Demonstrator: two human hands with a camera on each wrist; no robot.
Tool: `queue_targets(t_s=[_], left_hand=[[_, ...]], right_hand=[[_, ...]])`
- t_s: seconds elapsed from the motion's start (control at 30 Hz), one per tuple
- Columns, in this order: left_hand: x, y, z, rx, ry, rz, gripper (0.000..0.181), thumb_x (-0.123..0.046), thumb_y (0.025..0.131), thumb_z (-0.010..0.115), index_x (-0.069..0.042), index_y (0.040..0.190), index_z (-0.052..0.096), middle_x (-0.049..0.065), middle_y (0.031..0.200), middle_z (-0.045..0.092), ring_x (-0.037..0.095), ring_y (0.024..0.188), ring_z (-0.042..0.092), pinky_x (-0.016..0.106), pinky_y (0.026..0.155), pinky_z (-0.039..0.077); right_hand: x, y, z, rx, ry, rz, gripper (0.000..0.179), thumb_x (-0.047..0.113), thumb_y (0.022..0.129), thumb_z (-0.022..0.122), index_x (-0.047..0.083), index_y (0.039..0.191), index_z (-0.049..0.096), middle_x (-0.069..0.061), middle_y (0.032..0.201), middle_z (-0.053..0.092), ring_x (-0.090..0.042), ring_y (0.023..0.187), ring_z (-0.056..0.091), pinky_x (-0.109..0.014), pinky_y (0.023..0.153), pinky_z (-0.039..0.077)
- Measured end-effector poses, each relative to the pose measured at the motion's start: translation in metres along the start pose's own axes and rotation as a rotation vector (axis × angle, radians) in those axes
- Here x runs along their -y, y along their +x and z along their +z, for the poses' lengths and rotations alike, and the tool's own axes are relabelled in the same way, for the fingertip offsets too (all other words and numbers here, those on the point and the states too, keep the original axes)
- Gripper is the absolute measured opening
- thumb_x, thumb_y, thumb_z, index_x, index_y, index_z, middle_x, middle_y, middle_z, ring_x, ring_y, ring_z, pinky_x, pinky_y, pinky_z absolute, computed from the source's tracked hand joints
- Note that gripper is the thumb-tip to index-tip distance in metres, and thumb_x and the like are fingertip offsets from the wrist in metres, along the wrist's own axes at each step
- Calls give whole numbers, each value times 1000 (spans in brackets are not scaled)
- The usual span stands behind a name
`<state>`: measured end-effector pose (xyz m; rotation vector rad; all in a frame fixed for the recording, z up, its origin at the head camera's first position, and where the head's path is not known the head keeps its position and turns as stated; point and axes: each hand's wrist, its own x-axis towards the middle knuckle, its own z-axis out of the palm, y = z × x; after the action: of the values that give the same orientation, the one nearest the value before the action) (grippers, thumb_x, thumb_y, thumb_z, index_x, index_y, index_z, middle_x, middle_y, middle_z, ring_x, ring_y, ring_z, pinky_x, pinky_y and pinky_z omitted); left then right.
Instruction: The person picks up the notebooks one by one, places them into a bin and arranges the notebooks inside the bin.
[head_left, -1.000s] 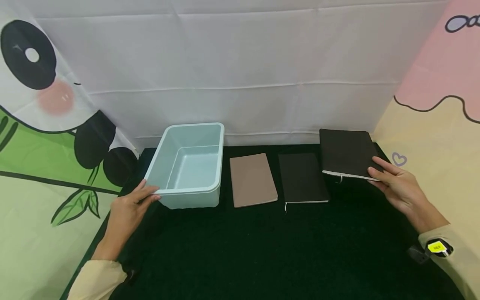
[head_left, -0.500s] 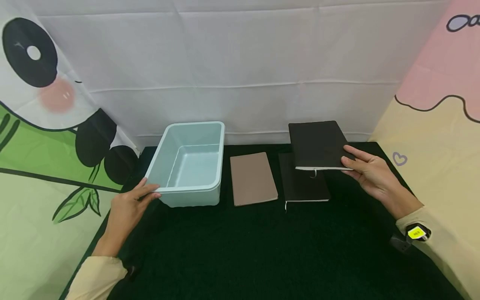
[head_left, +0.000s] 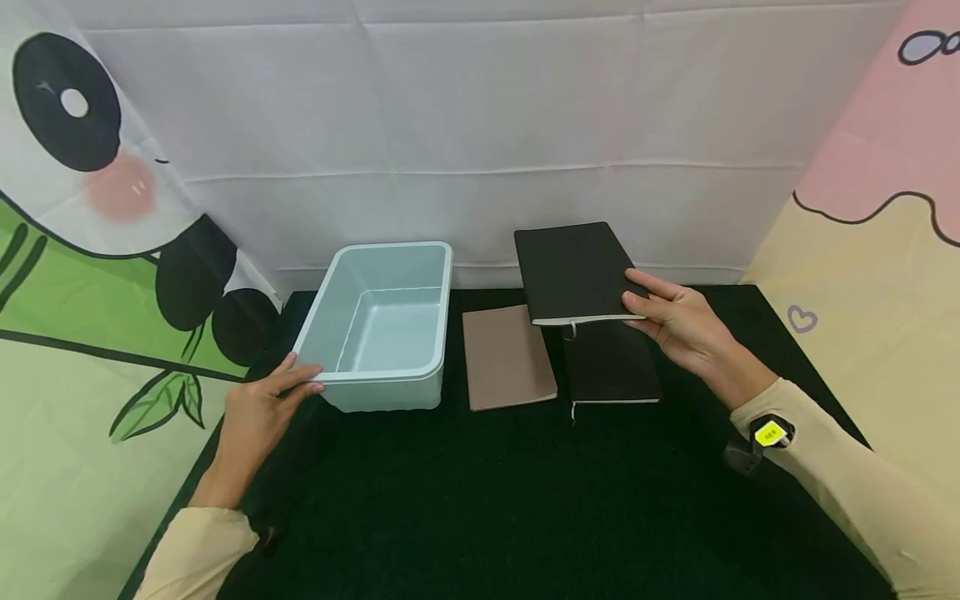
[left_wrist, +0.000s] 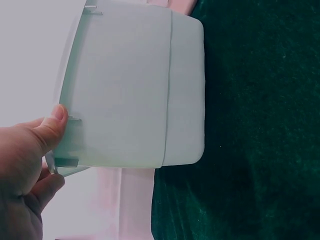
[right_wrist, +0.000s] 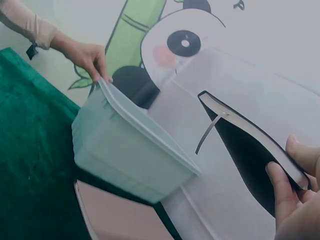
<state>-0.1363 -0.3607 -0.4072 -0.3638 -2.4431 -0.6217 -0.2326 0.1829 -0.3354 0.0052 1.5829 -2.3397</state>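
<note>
Right hand (head_left: 690, 329) holds a black, hard-looking rectangular notebook with white page edges (head_left: 577, 271), raised off the dark green cloth-covered surface (head_left: 480, 508). Fingers pinch it near its near right corner, pressing both covers; most of the notebook is unsupported beyond the grip. From the head view it overlaps the far parts of a flat pinkish-brown notebook (head_left: 510, 362) and a second black notebook (head_left: 611, 367), both lying on the surface.

Left hand (head_left: 258, 417) has its fingers narrowed on the rim of a pale blue-green, plastic-looking rectangular tub (head_left: 390, 393), at the near left corner. Tub stands upright, left of the pinkish-brown notebook.

Risks, as judged: the one-corner pinch could let the notebook droop or swivel, its free side being the heavier; a loosened hold might drop it on the notebooks below. The thin ribbon (right_wrist: 206, 136) hanging from its page edge could snag on the tub rim if carried low. A pull by the left hand could tip or drag the tub.

Orientation: cover up, ribboned page edge toward the person. Long axis probably runs away from the person, far end leaning slightly left; foreshortening makes this uncertain.
</note>
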Motion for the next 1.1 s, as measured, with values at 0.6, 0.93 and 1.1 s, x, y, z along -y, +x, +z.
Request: queue_targets(t_s=[0.6, 0.93, 1.1], left_hand=[[-4, 0, 0, 9, -105, -137, 25, -2, 82, 83, -4, 107, 80, 27, 125, 65, 45, 101, 70, 22, 38, 22], [-5, 0, 0, 39, -119, -228, 24, -12, 86, 82, -7, 110, 80, 25, 130, 64, 43, 122, 60, 27, 40, 24], [-5, -1, 0, 54, -124, -265, 25, -14, 88, 81, -7, 112, 79, 23, 134, 62, 45, 124, 60, 28, 43, 27]], right_hand=[[-13, 50, 89, 106, 17, 22, 58, -2, 99, 63, 9, 153, 47, -4, 140, 44, -8, 88, 70, -22, 79, 57], [-24, 71, 134, 163, 12, 2, 55, -5, 99, 61, 8, 151, 49, -2, 168, 20, -8, 95, 70, -24, 81, 57], [-31, 84, 154, 160, 25, -3, 54, -6, 96, 65, 7, 147, 54, -5, 163, 33, -8, 93, 71, -24, 79, 58]])
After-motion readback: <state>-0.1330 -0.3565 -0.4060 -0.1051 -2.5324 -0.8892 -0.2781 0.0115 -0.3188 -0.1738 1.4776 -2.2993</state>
